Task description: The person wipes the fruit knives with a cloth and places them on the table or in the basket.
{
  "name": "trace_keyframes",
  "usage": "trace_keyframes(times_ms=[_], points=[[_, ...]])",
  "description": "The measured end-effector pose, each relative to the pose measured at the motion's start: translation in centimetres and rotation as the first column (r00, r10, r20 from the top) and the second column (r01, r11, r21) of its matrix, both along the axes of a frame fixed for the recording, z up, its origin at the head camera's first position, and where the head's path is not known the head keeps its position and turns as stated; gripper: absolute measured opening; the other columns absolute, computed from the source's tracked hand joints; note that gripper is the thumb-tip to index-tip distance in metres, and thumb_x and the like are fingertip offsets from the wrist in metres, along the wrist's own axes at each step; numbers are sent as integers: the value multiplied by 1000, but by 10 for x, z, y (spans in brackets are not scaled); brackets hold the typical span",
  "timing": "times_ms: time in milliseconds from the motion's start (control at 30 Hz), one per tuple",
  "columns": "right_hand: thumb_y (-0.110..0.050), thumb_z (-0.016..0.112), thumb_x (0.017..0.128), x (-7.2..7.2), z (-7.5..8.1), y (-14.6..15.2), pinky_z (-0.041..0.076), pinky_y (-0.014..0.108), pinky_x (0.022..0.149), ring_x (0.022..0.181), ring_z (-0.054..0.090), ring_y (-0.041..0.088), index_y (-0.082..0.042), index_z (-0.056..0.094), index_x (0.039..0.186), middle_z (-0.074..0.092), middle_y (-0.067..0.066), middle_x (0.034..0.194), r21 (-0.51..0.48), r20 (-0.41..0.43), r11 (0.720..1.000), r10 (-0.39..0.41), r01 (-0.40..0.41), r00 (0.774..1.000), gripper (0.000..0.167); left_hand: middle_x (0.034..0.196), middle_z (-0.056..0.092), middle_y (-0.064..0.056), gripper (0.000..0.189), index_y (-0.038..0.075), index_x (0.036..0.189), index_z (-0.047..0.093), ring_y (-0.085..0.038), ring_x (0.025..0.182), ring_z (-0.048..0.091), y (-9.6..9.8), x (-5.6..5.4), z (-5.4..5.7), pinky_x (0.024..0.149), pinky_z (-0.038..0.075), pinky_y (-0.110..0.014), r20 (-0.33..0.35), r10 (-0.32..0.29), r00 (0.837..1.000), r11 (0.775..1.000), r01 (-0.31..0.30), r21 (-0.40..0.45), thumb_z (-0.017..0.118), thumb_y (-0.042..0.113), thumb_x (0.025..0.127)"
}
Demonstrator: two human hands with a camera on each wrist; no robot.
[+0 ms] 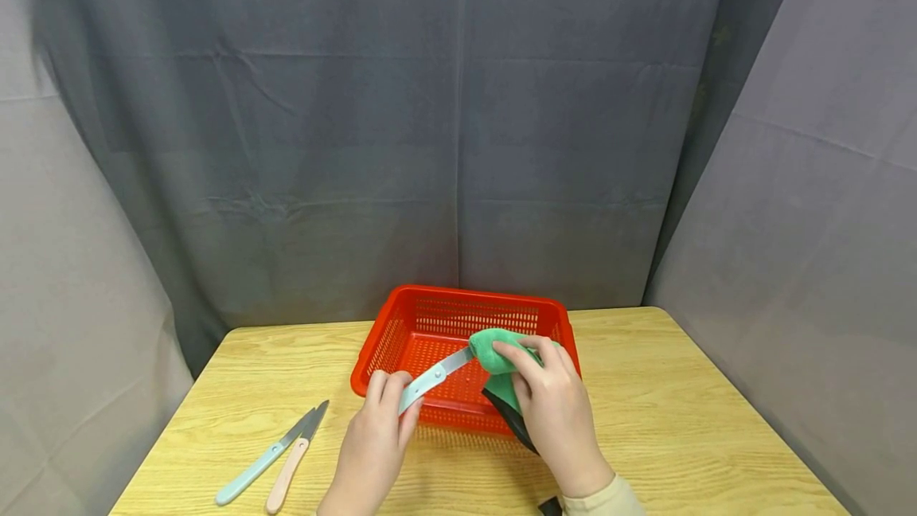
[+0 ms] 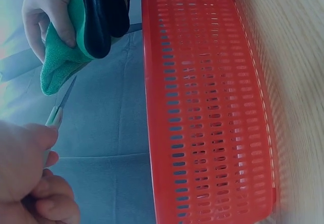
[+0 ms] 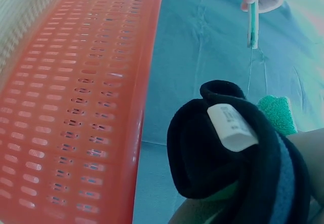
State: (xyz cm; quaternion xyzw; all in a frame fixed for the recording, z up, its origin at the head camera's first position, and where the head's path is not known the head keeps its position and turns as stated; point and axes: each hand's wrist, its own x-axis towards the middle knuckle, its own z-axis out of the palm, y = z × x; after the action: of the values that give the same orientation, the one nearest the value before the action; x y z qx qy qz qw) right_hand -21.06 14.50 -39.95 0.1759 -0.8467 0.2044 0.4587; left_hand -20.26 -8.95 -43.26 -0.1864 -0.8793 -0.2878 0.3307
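Observation:
My left hand (image 1: pixel 371 443) grips the light blue handle of a knife (image 1: pixel 424 387), its blade angled up to the right. Over the blade's tip end lies a green cloth (image 1: pixel 493 350) with black edging, which my right hand (image 1: pixel 557 408) pinches between thumb and fingers. The cloth hides the tip. In the right wrist view, the cloth's black trim (image 3: pixel 202 148) carries a white label (image 3: pixel 232 128). Both hands are at the near side of a red plastic basket (image 1: pixel 451 293), with the knife and cloth above it.
On the wooden table (image 1: pixel 680 420) to the left lie a second knife with a light blue handle (image 1: pixel 251 474) and one with a pink handle (image 1: pixel 288 474), their blades crossing. Grey curtains (image 1: pixel 344 142) stand behind and at both sides. A small black piece (image 1: pixel 550 506) shows beside the right sleeve.

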Motion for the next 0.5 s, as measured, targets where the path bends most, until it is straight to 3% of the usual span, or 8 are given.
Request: trace_keyframes(times_ms=[500], points=[[14, 82, 72, 6, 5, -4, 61, 40, 74, 97, 65, 30, -23, 77, 116, 67, 10, 109, 11, -25, 1000, 24, -23, 999, 58, 95, 46, 0, 29, 8, 114, 60, -3, 60, 41, -1, -2, -1, 50, 40, -17, 60, -3, 998, 999, 1, 42, 78, 10, 91]])
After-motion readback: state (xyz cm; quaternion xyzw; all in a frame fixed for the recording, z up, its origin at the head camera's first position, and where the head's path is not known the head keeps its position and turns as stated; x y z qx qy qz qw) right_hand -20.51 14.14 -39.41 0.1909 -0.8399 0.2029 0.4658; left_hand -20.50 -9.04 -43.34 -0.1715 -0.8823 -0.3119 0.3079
